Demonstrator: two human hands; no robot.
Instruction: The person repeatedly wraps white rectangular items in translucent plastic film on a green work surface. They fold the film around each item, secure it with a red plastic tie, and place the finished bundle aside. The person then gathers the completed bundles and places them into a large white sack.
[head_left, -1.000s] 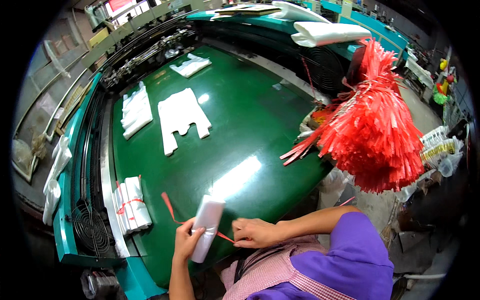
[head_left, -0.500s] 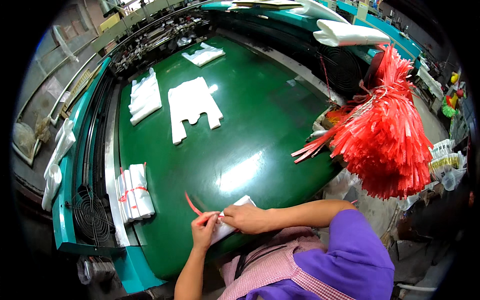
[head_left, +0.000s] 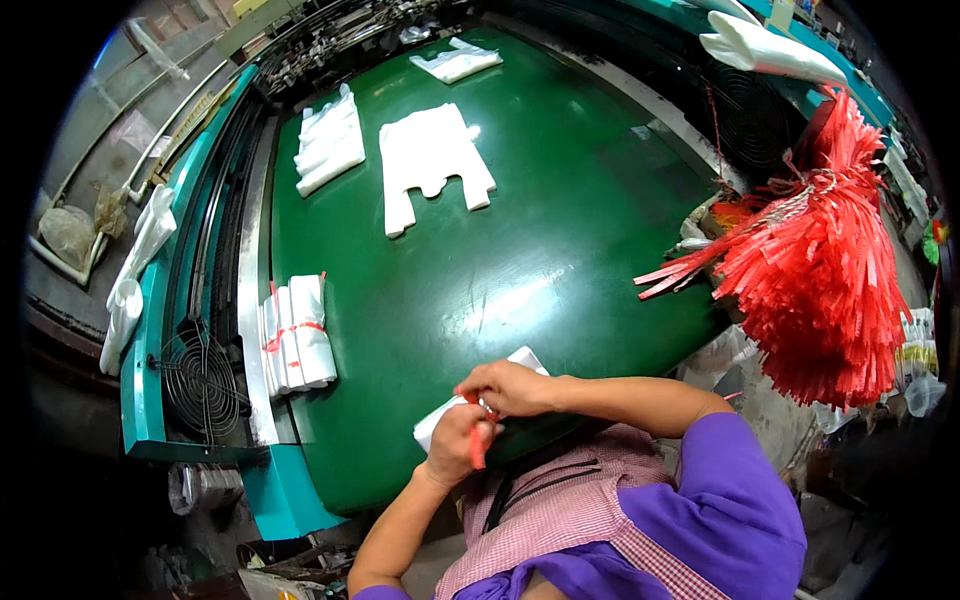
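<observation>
A folded bundle of white plastic bags (head_left: 447,417) lies at the near edge of the green table (head_left: 560,250), close to my body. My left hand (head_left: 456,445) pinches a red plastic strip (head_left: 477,450) by the bundle. Resting on top of the bundle, my right hand (head_left: 510,387) holds the other end of the strip. Both hands meet over the middle of the bundle, and most of it is hidden under them.
A tied bundle of white bags (head_left: 297,333) lies at the table's left edge. Flat white bags (head_left: 432,160) and a stack (head_left: 328,151) lie farther back. A big bunch of red strips (head_left: 820,270) hangs at the right. A fan grille (head_left: 203,383) sits at the left.
The bundle came from upright in my left hand down flat onto the table's near edge. Both hands closed in over it with the red strip.
</observation>
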